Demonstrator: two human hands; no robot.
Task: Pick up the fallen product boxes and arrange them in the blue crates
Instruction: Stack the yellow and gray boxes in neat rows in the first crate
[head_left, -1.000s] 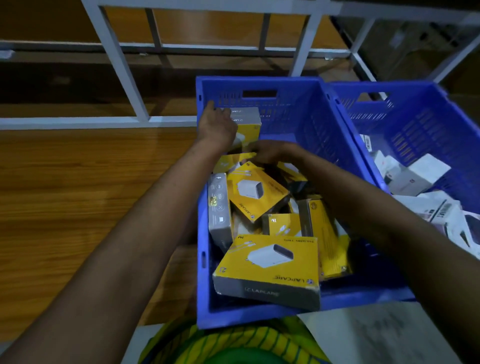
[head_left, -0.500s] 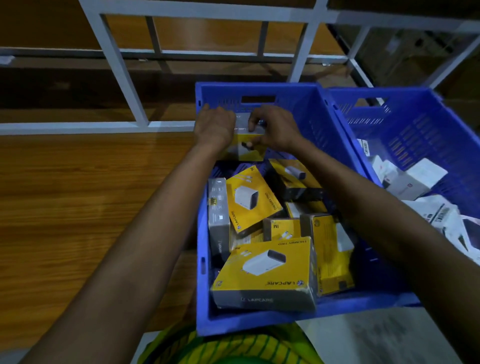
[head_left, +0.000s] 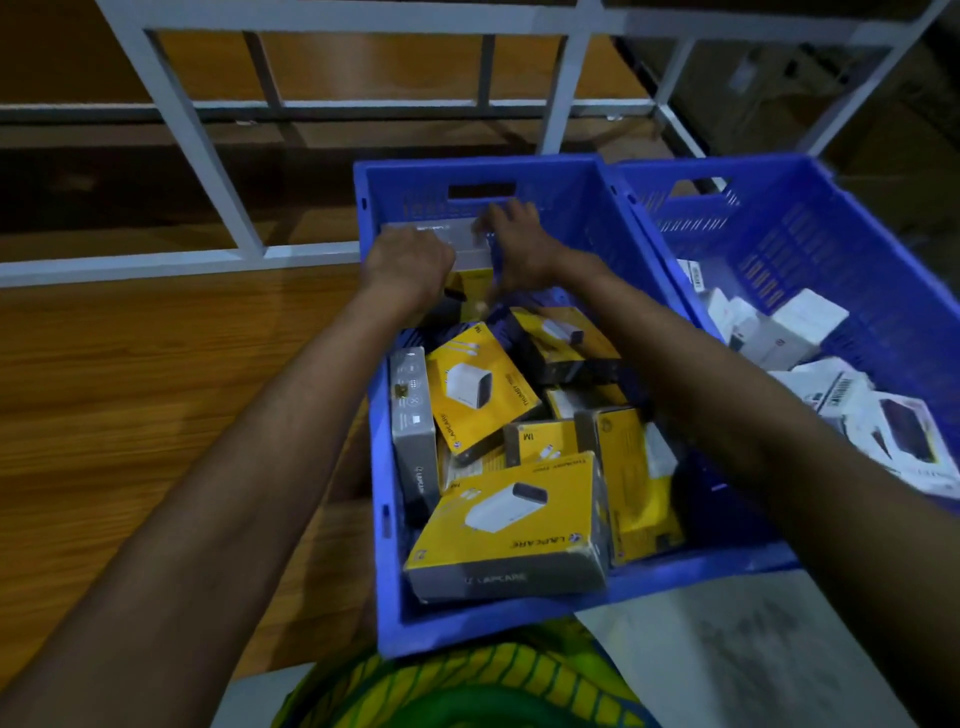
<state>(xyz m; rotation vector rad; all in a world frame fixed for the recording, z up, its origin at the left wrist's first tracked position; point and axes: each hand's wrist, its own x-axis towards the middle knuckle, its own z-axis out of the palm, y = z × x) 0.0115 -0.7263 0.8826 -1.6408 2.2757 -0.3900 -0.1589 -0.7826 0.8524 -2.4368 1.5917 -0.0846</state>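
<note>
The left crate (head_left: 571, 208) holds a loose heap of yellow boxes (head_left: 478, 389), most lying flat or tilted. A large one (head_left: 511, 525) leans against the near wall and a grey-sided one (head_left: 413, 431) stands on edge along the left wall. The right crate (head_left: 841, 244), touching the first, holds white boxes (head_left: 800, 325).

Both arms reach forward to the left crate's far wall, where one upright box (head_left: 457, 244), with a grey top and yellow front, stands against the wall. The left hand (head_left: 408, 265) grips its left edge with curled fingers. The right hand (head_left: 519, 244) clasps its right side, fingers over the top.

Wooden boards (head_left: 130, 389) lie to the left, a white metal rack (head_left: 182, 130) stands behind, and a pale slab (head_left: 727, 654) shows at lower right.
</note>
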